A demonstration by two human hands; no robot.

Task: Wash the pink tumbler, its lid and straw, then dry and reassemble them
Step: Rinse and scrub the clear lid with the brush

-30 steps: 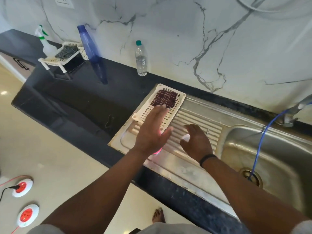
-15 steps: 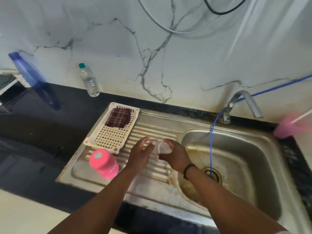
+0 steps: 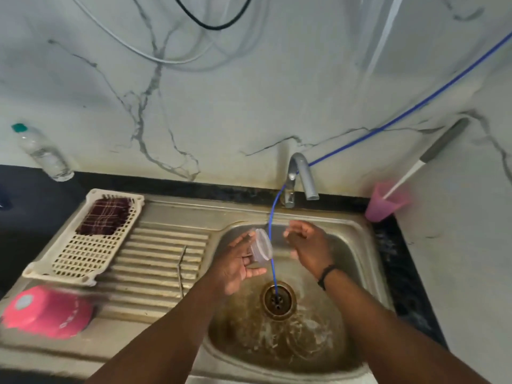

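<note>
Lid (image 3: 260, 246) moved from right hand (image 3: 309, 245) to left hand (image 3: 238, 261) | left fingers cradle it, right loose, empty | light, slippery; hold rim

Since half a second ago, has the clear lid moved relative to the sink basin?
Yes. The clear lid, then held over the ribbed drainboard by the right hand, now sits in the left hand over the sink basin, nearer the tap.

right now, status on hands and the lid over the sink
Left hand holds clear lid over sink basin. Right hand empty, fingers loosely curled. Pink tumbler on drainboard, straw beside. Blue hose runs between the hands.
</note>
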